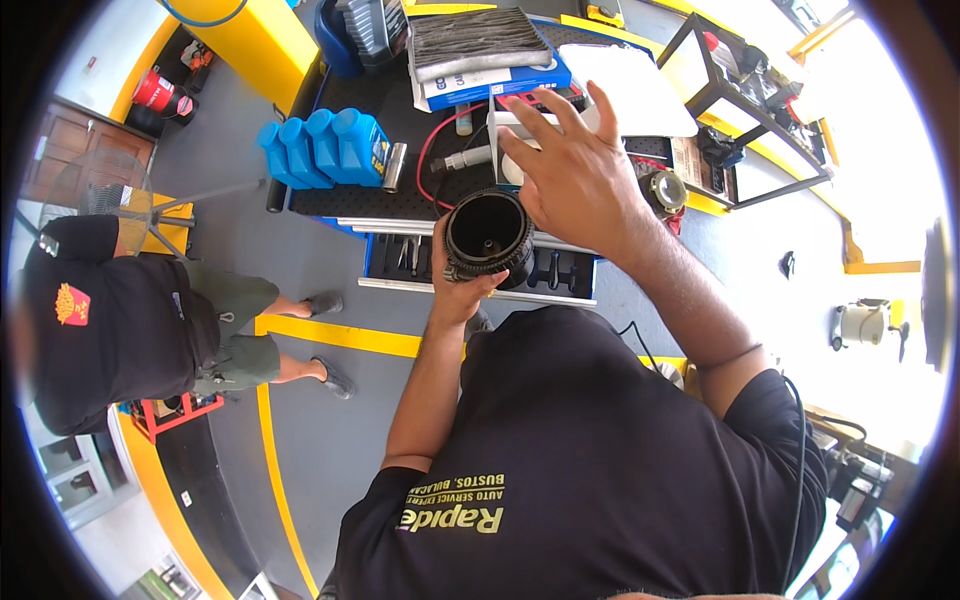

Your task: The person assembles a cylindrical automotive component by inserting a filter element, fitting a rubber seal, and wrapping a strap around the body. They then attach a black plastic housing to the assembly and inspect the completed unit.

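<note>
"So, gripped in the left hand (457,290): what, exactly?"

"One round, hollow black canister (488,228) with a toothed rim, mouth turned upward; dark inside, with a small stub in the middle of the bottom. Held in front of the torso, at the near edge of the black-topped tool cart (410,205), by the open silver-edged drawer (400,287)."

"And the right hand (580,175)?"

"Released, fingers spread wide, just beside the rim. Touching or apart? Cannot tell."

"Now the counts, please."

"Four blue plastic bottles (360,148) in a row on the cart's left side. One shiny metal cylinder (396,167) next to the last bottle. One grey pleated filter panel (475,40) on top of one blue-and-white cardboard box (500,85). One thin red hose (421,165), curving across the cart top."

"People nearby?"

"One other person in a black shirt (120,310), to the left, well apart."
</note>
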Tool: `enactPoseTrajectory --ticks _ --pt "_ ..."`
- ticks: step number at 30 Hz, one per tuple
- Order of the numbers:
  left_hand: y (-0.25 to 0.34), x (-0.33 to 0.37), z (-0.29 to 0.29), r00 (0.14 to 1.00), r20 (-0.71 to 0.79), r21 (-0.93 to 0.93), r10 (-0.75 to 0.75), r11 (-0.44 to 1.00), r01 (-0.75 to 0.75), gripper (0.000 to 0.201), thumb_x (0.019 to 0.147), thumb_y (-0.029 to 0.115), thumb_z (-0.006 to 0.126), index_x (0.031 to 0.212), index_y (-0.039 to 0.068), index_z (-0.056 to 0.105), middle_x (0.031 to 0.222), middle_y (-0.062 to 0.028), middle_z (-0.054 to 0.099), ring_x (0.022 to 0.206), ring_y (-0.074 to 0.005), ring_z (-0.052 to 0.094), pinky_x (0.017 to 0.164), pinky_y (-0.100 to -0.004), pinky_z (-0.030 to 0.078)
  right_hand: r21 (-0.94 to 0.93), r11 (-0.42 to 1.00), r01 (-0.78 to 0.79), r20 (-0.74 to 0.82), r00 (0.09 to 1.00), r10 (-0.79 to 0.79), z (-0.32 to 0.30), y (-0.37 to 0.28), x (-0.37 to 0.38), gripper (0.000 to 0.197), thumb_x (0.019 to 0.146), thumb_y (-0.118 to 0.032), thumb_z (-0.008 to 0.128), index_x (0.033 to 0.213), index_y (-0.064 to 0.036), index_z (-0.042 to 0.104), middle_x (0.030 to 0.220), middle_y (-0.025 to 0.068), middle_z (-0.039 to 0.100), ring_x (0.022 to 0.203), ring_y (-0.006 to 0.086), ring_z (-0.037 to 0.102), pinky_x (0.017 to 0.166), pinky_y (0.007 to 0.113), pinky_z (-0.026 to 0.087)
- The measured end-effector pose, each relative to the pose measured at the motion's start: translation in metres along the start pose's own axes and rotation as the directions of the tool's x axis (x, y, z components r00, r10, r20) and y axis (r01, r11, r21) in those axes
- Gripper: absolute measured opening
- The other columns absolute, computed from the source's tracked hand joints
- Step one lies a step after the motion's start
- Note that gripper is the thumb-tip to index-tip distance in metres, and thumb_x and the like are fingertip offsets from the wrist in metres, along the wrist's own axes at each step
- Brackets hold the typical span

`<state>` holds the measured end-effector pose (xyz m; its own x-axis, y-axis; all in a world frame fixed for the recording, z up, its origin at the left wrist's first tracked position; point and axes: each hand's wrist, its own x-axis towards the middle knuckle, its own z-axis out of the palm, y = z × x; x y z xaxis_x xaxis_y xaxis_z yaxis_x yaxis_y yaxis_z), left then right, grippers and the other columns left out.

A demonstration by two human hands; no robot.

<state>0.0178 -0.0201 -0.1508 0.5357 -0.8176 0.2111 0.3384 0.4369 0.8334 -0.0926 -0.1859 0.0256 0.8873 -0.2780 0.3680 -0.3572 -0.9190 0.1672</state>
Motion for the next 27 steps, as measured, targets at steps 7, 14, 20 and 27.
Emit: enactPoseTrajectory --ticks 7,14,20,27 --pt "0.006 0.003 -0.003 0.999 0.044 -0.009 -0.011 1.000 0.012 0.104 0.068 0.007 0.099 0.151 0.002 0.037 0.142 -0.0133 0.056 0.131 -0.0243 0.061 0.109 -0.0399 0.056 0.144 0.919 0.366 0.017 0.928 -0.372 0.016 -0.002 0.045 0.023 0.092 -0.025 0.064 0.103 -0.0120 0.080 0.110 0.0038 0.078 0.113 0.0221 0.069 0.109 0.042 0.043" --pt "0.009 0.005 -0.005 0.993 0.093 -0.037 -0.072 0.996 0.076 0.109 0.065 0.011 0.101 0.152 0.003 0.036 0.142 -0.0151 0.055 0.133 -0.0276 0.061 0.110 -0.0424 0.056 0.187 0.901 0.391 0.384 0.815 -0.433 0.024 -0.014 0.063 0.035 0.095 -0.036 0.059 0.080 -0.0124 0.081 0.087 0.0084 0.078 0.093 0.0256 0.072 0.096 0.040 0.046" --pt "0.004 0.003 0.002 0.991 0.135 0.024 -0.019 1.000 0.016 0.109 0.065 0.011 0.100 0.153 0.004 0.036 0.145 -0.0166 0.055 0.136 -0.0293 0.060 0.114 -0.0452 0.054 0.406 0.904 0.134 0.563 0.743 -0.363 0.015 -0.003 0.085 0.032 0.098 -0.026 0.054 0.098 -0.0066 0.080 0.097 0.0127 0.077 0.103 0.0306 0.070 0.096 0.046 0.050" --pt "-0.001 -0.004 0.002 0.988 0.145 0.001 -0.052 0.999 0.052 0.112 0.067 0.017 0.102 0.155 0.004 0.035 0.152 -0.0193 0.052 0.139 -0.0321 0.058 0.115 -0.0465 0.053 0.733 0.680 -0.025 0.200 0.963 -0.180 -0.012 0.059 0.043 0.039 0.097 -0.013 0.052 0.130 -0.0068 0.071 0.131 0.0164 0.071 0.128 0.0351 0.064 0.111 0.046 0.049"
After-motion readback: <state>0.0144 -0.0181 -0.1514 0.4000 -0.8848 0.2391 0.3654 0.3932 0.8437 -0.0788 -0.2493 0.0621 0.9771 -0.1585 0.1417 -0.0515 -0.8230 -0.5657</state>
